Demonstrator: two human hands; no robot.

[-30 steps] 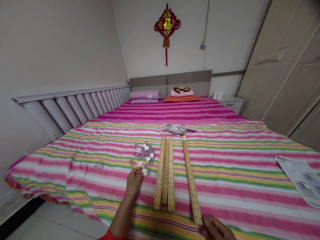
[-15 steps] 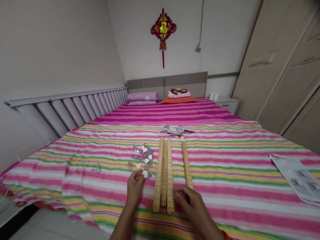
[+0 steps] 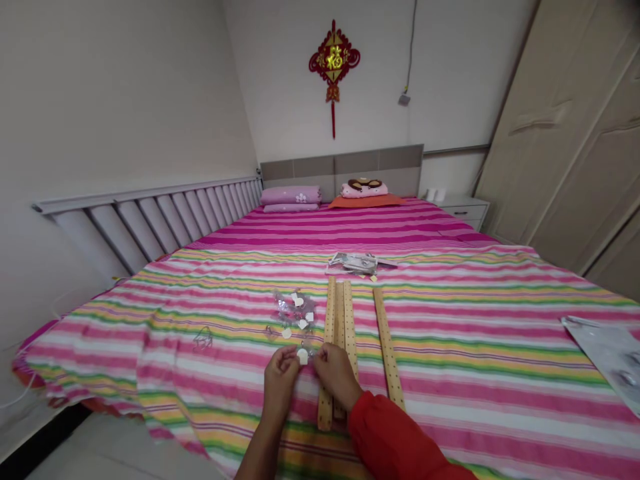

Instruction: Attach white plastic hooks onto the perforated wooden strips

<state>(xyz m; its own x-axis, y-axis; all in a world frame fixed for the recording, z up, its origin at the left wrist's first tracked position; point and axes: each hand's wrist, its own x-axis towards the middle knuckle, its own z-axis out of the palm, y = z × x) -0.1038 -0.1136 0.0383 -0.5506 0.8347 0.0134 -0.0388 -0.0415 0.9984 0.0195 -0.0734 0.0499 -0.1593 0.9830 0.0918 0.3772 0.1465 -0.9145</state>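
Observation:
My left hand [image 3: 280,381] pinches the left edge of a small clear plastic bag [image 3: 303,357] with a white label. At that bag's right side are the closed fingertips of my right hand [image 3: 337,375], with the wrist and red sleeve passing over three wooden strips. Rows of small holes run along these wooden strips [image 3: 330,323], which lie close together pointing away from me. Another perforated wooden strip [image 3: 386,343] lies apart to the right. Just beyond my hands is a cluster of similar clear bags [image 3: 287,308] with white labels; their contents are too small to make out.
A clear packet [image 3: 356,263] of grey items lies past the strips. Thin wire-like pieces [image 3: 203,339] rest on the left of the striped sheet [image 3: 225,407]. A flat plastic package [image 3: 603,353] is at far right. A white rail [image 3: 150,220] borders the bed's left side.
My right hand has moved left from beside the wooden strips, across them to the small bag. My left hand stays at the bag. The view has shifted slightly.

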